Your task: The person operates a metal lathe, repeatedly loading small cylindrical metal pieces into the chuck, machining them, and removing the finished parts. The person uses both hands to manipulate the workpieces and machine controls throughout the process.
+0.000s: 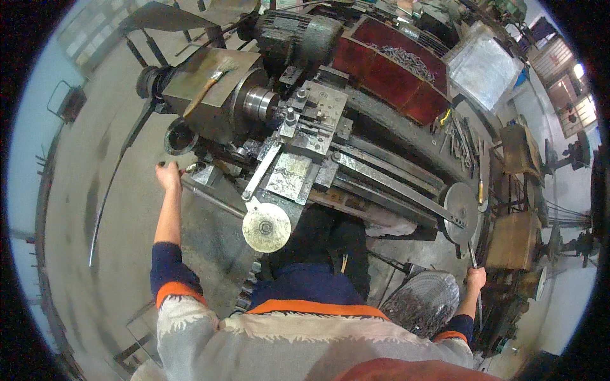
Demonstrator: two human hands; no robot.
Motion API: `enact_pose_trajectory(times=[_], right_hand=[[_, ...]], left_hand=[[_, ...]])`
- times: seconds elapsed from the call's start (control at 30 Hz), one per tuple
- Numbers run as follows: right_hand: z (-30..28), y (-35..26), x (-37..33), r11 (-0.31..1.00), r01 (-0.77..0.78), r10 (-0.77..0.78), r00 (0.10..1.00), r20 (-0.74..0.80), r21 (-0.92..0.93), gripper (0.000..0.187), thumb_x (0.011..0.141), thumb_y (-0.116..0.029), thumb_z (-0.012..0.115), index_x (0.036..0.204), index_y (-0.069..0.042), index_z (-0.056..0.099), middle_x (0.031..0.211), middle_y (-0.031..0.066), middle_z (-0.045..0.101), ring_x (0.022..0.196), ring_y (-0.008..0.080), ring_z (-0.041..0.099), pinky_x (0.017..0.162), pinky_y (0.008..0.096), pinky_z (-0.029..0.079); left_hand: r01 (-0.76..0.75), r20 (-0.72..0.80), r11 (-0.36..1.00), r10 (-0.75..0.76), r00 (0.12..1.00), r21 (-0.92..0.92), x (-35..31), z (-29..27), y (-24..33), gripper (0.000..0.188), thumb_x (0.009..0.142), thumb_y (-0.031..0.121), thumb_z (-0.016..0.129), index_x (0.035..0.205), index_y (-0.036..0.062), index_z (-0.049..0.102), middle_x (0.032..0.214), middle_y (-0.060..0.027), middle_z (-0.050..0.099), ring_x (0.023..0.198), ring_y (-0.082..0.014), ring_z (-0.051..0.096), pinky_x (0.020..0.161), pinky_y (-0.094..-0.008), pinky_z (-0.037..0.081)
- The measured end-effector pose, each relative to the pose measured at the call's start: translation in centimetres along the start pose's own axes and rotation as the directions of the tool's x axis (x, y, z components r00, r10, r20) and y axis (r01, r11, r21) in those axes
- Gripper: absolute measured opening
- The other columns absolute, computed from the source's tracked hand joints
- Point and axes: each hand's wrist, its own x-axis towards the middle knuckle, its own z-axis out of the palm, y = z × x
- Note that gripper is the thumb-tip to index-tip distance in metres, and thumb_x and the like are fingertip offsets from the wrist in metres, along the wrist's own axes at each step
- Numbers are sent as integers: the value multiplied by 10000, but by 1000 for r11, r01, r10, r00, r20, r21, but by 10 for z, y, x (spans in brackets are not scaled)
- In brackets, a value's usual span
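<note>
We find the metal lever [472, 256] at the lathe's right-hand end, slim, straight and greyish, reaching from beside a broad grey disc [460, 202] down to the operator. The right hand [475, 278] is closed in a fist around its lower end. The left hand [168, 176] is curled tightly around a short handle [190, 169] below the headstock [210, 92]; its full shape is hidden by the fingers.

We note the lathe's cross slide [309, 127] in worn, oil-marked steel with square edges and bolt heads. A flat link bar [400, 189] runs to the grey disc; a paler, scuffed round plate [267, 227] sits nearer the operator. The chuck [260, 103] is a bright, smooth cylinder.

Farther out, we record a bristle brush [208, 89] on the headstock, a ribbed motor [298, 38], and a dark red bin [394, 66] holding small metal pieces [406, 61].
</note>
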Motion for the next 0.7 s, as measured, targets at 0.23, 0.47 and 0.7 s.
enact_pose_trajectory(times=[0.23,0.47,0.7], right_hand=[[10,-18,-62,991,-132,132,991,6,-19,395,701,-323,491,853,25,599,906,249,615,871,413,591,781,458,474],[2,-33,-91,975,-208,201,975,92,73,400,666,-282,488,892,31,590,948,271,600,922,414,575,813,459,450],[30,12,-36,996,-49,56,995,-85,80,381,655,-314,532,824,22,590,902,262,604,899,411,572,795,471,444]], left_hand=[[-84,183,995,75,980,44,15,49,15,423,701,33,522,1111,-43,453,841,-174,604,469,-225,594,437,-313,477],[-120,194,992,125,973,-42,3,49,22,427,699,26,498,1120,-18,447,882,-163,607,453,-225,588,426,-311,490],[-116,143,944,74,987,310,-5,48,36,373,764,143,607,1111,17,548,971,-123,615,720,-221,619,540,-333,539]])
